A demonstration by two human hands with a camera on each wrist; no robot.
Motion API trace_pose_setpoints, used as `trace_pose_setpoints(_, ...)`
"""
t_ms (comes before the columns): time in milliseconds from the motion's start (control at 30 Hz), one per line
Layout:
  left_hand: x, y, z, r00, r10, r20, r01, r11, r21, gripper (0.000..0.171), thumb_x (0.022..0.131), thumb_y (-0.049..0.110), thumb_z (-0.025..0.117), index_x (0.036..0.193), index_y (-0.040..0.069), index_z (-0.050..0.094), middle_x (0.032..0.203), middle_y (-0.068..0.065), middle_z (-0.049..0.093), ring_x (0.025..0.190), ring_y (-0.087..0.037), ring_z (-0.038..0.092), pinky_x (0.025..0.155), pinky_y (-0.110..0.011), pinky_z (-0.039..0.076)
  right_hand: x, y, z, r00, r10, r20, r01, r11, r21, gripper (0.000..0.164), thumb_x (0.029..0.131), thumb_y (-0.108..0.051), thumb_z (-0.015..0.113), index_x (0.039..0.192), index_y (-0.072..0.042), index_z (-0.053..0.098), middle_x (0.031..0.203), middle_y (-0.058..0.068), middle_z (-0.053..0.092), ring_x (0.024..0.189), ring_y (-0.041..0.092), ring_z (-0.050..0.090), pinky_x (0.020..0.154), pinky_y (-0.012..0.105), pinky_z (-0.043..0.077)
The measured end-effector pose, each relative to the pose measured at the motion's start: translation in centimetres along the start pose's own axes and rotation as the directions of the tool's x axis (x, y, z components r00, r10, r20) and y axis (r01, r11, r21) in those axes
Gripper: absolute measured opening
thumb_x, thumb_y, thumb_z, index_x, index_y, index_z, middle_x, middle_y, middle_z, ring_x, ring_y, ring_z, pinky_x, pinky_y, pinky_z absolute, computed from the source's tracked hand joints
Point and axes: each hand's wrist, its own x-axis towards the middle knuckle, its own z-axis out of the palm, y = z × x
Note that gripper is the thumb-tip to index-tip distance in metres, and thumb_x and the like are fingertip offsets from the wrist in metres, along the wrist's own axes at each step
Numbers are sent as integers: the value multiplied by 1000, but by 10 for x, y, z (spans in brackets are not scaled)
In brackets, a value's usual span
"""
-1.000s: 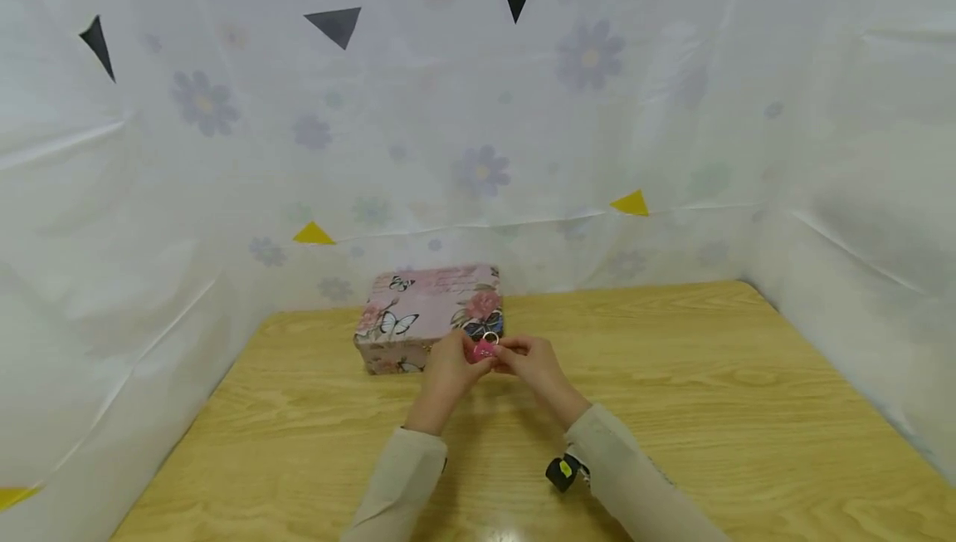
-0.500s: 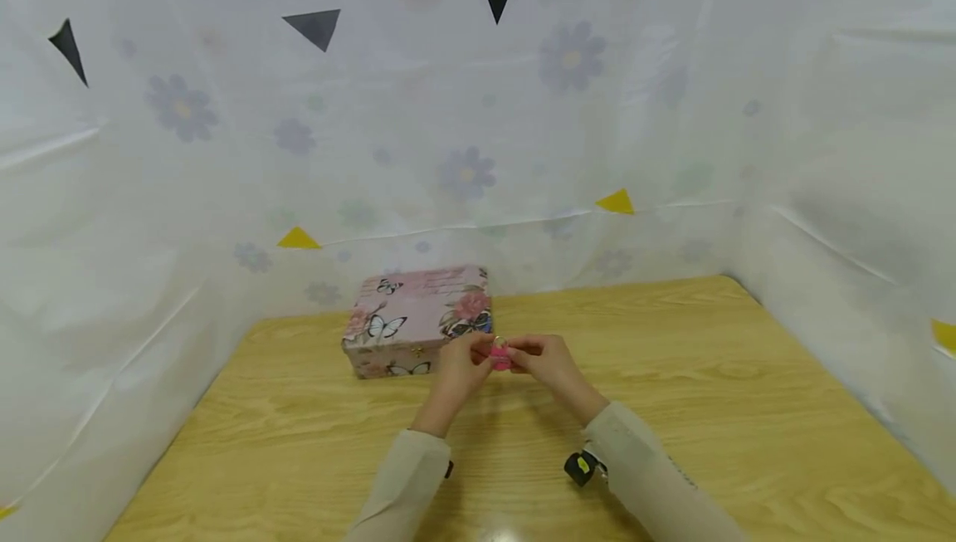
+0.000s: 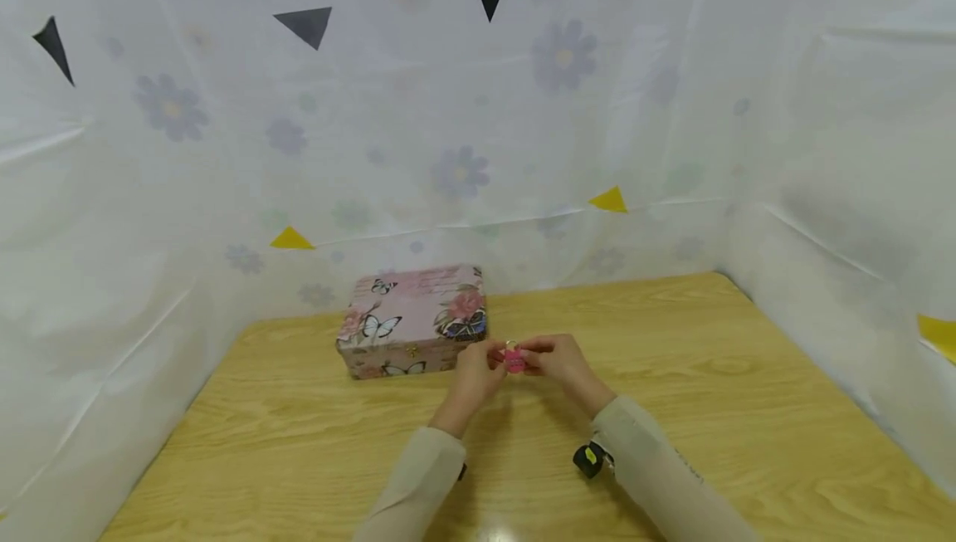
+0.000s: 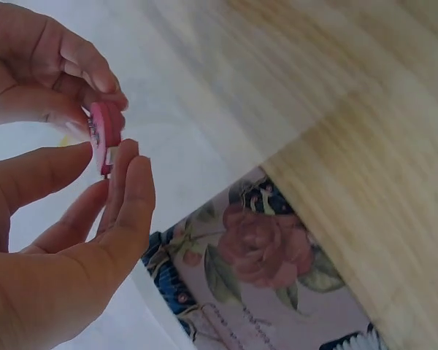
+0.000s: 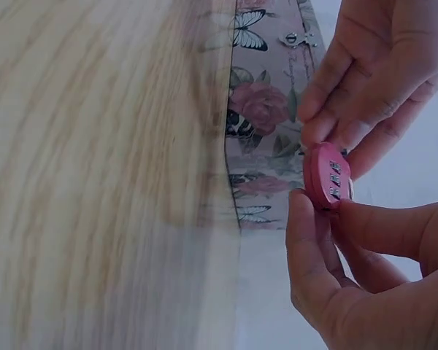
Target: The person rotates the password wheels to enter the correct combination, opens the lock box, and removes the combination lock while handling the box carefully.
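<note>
A small pink combination padlock (image 3: 515,362) with a metal shackle is held up above the table, just in front of the box's right corner. Three number dials show on its face in the right wrist view, where the padlock (image 5: 327,176) stands on edge. My left hand (image 3: 475,378) pinches it from the left between thumb and fingers. From the other side, my right hand (image 3: 563,365) pinches it too. Fingers partly cover the padlock (image 4: 107,135) in the left wrist view. The flowered pink box (image 3: 411,310) sits with its lid down, left of and behind the hands.
The box's small metal clasp (image 3: 412,351) shows on its front. A wooden table (image 3: 709,409) spreads around the hands. White flower-patterned sheeting (image 3: 418,110) closes off the back and sides. A black device (image 3: 588,461) hangs at the right wrist.
Both hands and the padlock have shifted right, away from the box's front. The padlock has turned more upright, with its shackle on top. The whole head view has swung slightly right.
</note>
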Motion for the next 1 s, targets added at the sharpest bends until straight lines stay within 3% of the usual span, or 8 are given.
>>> trace_pose_setpoints(233,4,-2,6,996,-58,60,61,997,-42,33,83,-8,61,115,-12,61,93,-21,68,88,-33,67,72,-34,55,6,-3,-6,999,53,9,-53,996,-78,19,90,7,60,106,16,64,98,28,66,72,17,66,72,38,57)
trace_pose_setpoints(467,10,-3,12,979,-137,150,151,985,-87,28,86,-4,62,113,-12,62,98,-22,66,92,-34,65,77,-38,55,8,-2,-10,997,74,0,-73,980,-187,13,88,5,63,97,13,68,91,21,68,75,23,68,71,37,57)
trace_pose_setpoints(733,16,1,14,960,-188,209,199,979,-35,28,87,1,62,112,-12,63,98,-21,66,91,-30,63,78,-38,53,17,3,-11,997,64,-34,-71,959,-276,8,84,5,66,90,10,71,90,19,68,70,16,64,65,32,57)
trace_pose_setpoints(1000,18,-2,20,943,-212,256,227,973,-31,11,86,0,63,90,-9,67,76,-8,58,67,-17,48,59,-25,41,21,11,-12,998,43,-36,-54,921,-385,4,80,6,67,80,8,70,73,10,67,60,11,56,55,21,50)
